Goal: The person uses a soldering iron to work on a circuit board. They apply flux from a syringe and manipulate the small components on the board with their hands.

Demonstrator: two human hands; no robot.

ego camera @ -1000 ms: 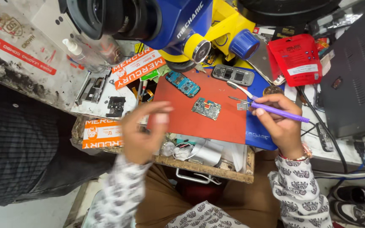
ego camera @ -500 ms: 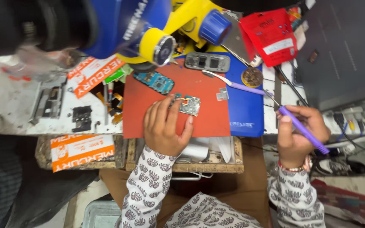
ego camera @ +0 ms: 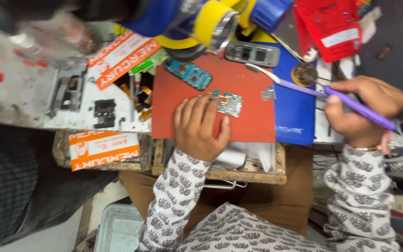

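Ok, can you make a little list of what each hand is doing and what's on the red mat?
left hand: flat on the red mat, fingertips touching a small green circuit board
right hand: holding a purple soldering iron
also on mat: blue circuit board, small metal shield
beside mat: blue mat

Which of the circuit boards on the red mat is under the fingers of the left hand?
The greenish-silver board under the left hand; the blue board lies apart, untouched.
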